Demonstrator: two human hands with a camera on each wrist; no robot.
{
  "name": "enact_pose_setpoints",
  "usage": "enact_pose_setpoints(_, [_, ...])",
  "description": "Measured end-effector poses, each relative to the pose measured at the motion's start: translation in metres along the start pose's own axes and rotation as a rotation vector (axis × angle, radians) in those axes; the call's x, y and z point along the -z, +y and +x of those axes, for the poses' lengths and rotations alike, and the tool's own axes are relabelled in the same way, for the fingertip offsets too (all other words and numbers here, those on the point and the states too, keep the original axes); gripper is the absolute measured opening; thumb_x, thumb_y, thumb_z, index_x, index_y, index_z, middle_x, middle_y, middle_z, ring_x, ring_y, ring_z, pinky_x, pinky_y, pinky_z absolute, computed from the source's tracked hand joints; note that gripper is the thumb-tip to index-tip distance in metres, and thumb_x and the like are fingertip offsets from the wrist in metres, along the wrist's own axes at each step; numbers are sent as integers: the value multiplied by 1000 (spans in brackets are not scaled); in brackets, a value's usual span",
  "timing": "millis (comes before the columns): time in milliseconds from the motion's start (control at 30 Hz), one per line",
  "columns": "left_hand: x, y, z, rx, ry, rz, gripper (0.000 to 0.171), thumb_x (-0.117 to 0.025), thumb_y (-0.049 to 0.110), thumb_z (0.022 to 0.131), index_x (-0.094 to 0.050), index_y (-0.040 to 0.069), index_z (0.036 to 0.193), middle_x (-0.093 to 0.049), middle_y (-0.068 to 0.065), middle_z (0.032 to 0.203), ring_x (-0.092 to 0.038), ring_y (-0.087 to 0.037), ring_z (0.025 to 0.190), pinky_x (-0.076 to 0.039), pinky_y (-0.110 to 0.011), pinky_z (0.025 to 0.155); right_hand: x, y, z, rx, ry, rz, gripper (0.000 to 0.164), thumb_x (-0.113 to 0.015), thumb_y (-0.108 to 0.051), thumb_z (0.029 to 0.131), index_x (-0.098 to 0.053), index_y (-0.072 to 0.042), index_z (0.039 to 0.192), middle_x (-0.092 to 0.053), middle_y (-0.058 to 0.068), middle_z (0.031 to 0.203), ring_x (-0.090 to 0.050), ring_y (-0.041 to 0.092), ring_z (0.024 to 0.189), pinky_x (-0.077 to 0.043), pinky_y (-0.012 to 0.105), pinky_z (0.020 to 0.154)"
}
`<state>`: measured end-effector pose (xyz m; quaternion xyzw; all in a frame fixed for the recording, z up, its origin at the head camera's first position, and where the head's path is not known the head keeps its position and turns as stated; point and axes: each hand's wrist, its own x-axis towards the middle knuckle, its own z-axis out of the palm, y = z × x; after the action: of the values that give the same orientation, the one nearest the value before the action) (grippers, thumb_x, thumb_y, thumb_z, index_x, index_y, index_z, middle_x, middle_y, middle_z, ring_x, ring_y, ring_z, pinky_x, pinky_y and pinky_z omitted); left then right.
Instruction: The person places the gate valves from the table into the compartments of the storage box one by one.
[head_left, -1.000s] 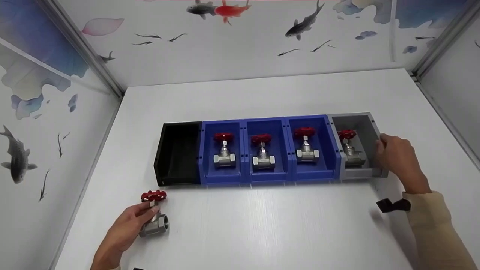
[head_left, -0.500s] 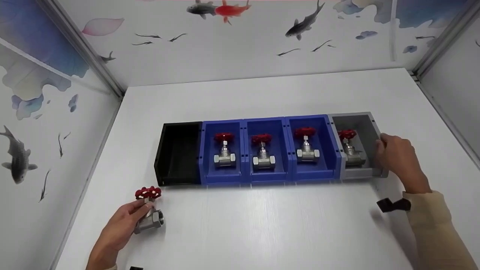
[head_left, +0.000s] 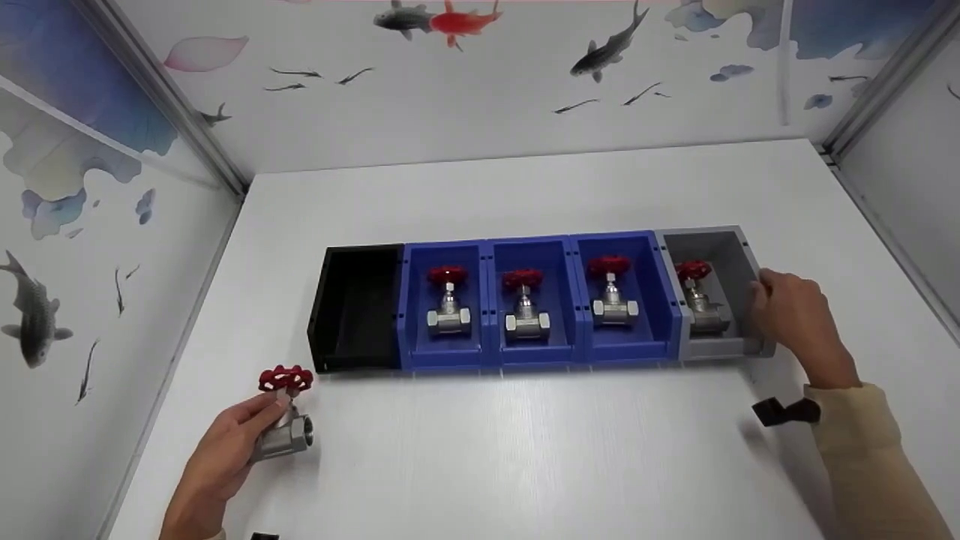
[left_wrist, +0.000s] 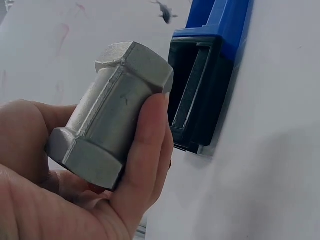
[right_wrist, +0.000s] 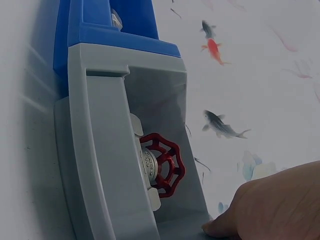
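Note:
Near the table's front left, my left hand (head_left: 225, 450) grips a valve (head_left: 283, 435) by its neck. Its red handwheel (head_left: 286, 378) points up, and the steel body's open end faces right. In the left wrist view, fingers wrap the valve's hexagonal-ended body (left_wrist: 107, 117). At the far end of the row, my right hand (head_left: 802, 322) holds the right wall of a grey bin (head_left: 739, 281); its thumb (right_wrist: 215, 227) sits at the rim, the other fingers mostly hidden. Inside that bin lies another red-wheeled valve (head_left: 701, 304).
Three blue bins (head_left: 487, 352) stand in the middle of the row, each with one red-wheeled valve, such as the middle valve (head_left: 527, 319). A black bin (head_left: 360, 307) with nothing in it ends the row at left. Walls with fish prints enclose the white table (head_left: 487, 450).
My left hand has moved a little left and up the view, carrying the valve away from the black bin's front. The right hand and the bins have stayed put.

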<state>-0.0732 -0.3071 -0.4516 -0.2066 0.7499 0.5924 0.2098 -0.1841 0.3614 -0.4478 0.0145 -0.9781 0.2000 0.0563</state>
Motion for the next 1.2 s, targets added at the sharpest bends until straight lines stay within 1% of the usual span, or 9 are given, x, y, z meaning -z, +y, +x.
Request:
enact_pose_setpoints(67, [1,1,-1,-2,17,-29,75,-53,35,104,-18,-9,154,-25,-25,156,-48,-17,112,-48,-21,82,0,0,0,-2,-2,1,25,-46,-4,101,-58,18,100,-61,32,81,-53,35,67,-42,49,58])
enact_pose_setpoints(367, [4,3,-5,-30,52,-148,68,-53,29,104,-22,-5,154,-27,-23,157,-56,-4,101,-50,-20,84,0,-1,0,-26,-22,15,27,-46,-5,102,-57,19,106,-61,33,85,-54,35,69,-43,47,58])
enact_pose_setpoints(700, [2,6,-6,-50,38,-170,64,-49,24,106,-19,-4,155,-21,-22,159,-56,-2,99,-50,-18,84,0,-1,2,-3,-4,4,24,-46,-4,101,-58,17,99,-60,30,78,-54,35,65,-42,48,56])
enact_pose_setpoints(833, [1,8,-6,-56,39,-197,64,-50,24,105,-20,-3,155,-19,-22,160,-56,0,100,-50,-17,85,0,-1,2,-2,6,2,25,-47,-3,100,-59,19,102,-61,33,81,-55,37,66,-43,50,57])
enact_pose_setpoints(867, [1,9,-7,-61,45,-209,63,-50,23,105,-22,-3,155,-23,-22,159,-57,-1,100,-50,-18,85,0,-1,2,-5,5,3,25,-47,-4,100,-59,19,103,-61,33,81,-55,36,66,-43,50,57])
enact_pose_setpoints(933, [0,10,-7,-76,59,-237,62,-52,23,105,-26,-4,154,-43,-15,149,-59,-2,99,-51,-19,85,0,-1,1,-7,5,4,26,-46,-4,100,-59,19,104,-61,33,82,-56,37,66,-43,50,57])
enact_pose_setpoints(1033, [0,12,-8,-106,77,-276,60,-55,22,103,-31,-5,151,-68,1,121,-63,-5,98,-53,-22,84,0,-2,0,-19,-6,6,29,-45,-5,101,-58,20,108,-62,35,86,-56,37,69,-44,50,59])
enact_pose_setpoints(1100, [-1,13,-8,-129,81,-292,52,-57,21,103,-42,-3,147,-74,7,103,-65,-6,97,-54,-23,84,0,-2,0,-24,-9,10,30,-45,-5,101,-57,21,111,-62,36,88,-57,38,70,-44,51,60])
enact_pose_setpoints(1200, [-3,14,-7,-151,94,-313,37,-59,21,101,-57,5,134,-76,4,100,-67,-9,96,-54,-25,83,0,-2,0,-32,-12,13,31,-45,-6,101,-56,21,114,-62,36,90,-57,38,71,-45,51,61])
